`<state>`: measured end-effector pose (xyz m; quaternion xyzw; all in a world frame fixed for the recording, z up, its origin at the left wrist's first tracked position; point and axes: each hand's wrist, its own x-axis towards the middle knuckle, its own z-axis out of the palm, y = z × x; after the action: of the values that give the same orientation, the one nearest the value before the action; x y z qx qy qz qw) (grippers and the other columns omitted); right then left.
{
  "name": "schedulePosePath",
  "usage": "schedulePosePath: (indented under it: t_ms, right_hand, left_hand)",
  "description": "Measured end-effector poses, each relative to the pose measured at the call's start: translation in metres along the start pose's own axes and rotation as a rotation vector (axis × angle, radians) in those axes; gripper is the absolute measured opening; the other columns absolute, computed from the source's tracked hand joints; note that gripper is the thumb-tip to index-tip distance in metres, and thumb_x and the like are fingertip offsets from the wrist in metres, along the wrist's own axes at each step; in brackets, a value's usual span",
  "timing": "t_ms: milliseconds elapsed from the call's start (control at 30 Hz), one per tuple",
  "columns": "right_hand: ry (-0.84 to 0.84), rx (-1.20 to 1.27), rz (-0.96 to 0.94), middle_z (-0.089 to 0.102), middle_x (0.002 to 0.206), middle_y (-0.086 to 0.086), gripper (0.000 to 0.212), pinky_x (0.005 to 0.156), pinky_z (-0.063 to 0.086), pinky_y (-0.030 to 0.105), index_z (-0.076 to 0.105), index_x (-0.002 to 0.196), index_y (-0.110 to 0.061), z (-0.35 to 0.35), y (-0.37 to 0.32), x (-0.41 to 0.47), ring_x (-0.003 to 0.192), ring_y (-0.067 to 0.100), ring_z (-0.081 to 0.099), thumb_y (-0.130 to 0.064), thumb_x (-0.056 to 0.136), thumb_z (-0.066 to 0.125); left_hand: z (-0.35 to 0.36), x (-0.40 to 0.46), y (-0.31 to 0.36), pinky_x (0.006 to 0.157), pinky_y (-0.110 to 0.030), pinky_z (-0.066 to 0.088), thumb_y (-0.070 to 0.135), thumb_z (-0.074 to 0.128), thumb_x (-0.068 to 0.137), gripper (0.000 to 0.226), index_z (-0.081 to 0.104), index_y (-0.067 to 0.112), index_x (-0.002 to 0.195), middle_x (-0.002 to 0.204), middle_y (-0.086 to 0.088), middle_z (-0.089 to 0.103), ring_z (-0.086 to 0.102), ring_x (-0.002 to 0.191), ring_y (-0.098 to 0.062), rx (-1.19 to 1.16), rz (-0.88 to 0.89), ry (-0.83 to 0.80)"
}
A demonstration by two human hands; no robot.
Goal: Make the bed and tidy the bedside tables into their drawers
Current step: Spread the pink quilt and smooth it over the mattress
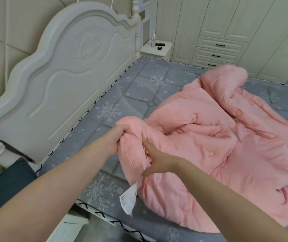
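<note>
While the left hand [118, 137] gripped a corner of the pink quilt [218, 140], bunched on the mattress [139, 81], the right hand [154, 159] lay flat-fingered against it; finding the next corner seemed wisest.

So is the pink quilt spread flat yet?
No. The pink quilt lies bunched and creased on the mattress; the left hand grips one corner, lifted off the bed.
</note>
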<state>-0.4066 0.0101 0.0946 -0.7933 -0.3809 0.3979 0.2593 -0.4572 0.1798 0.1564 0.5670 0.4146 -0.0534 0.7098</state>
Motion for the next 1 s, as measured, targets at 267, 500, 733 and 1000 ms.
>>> schedulePosePath:
  t_ms: [267,500,733,1000]
  right_hand:
    - [0.631,0.054,0.149,0.064,0.126,0.004,0.04,0.092,0.042,0.024,0.062,0.127,-0.015,-0.048,-0.028,0.042,0.114,0.017,0.059,-0.021,0.087,0.062]
    - [0.349,-0.154,0.43,0.043,0.149,0.006,0.096,0.111,0.034,0.036,0.037,0.147,-0.016,-0.06,-0.105,0.136,0.137,0.027,0.041,-0.072,0.073,0.062]
    - [-0.167,-0.444,0.76,0.04,0.151,0.012,0.056,0.109,0.03,0.034,0.038,0.145,-0.006,-0.006,-0.157,0.203,0.127,0.024,0.044,-0.036,0.099,0.045]
    - [0.348,0.444,0.843,0.045,0.053,0.005,0.027,0.039,0.029,0.016,0.05,0.065,-0.014,0.012,-0.171,0.27,0.039,0.015,0.04,-0.011,0.091,0.055]
  left_hand:
    - [-0.042,0.024,-0.007,0.039,-0.012,0.025,-0.015,0.037,0.07,0.029,0.049,0.011,0.064,0.04,0.005,0.037,0.033,0.032,-0.007,0.243,0.144,-0.053]
    - [-0.091,0.038,-0.01,0.041,-0.015,0.031,-0.011,0.043,0.075,0.029,0.053,0.016,0.07,0.054,0.006,0.047,0.04,0.043,-0.003,0.632,0.259,-0.383]
    - [-0.192,0.079,-0.009,0.049,-0.005,0.031,-0.016,0.04,0.078,0.026,0.061,-0.003,0.085,0.064,0.012,0.046,0.046,0.061,0.001,0.921,0.361,-0.624]
    - [-0.315,0.124,-0.002,0.049,-0.016,0.035,-0.006,0.042,0.06,0.024,0.056,0.012,0.062,0.051,0.011,0.052,0.048,0.055,-0.008,0.549,0.111,-0.401]
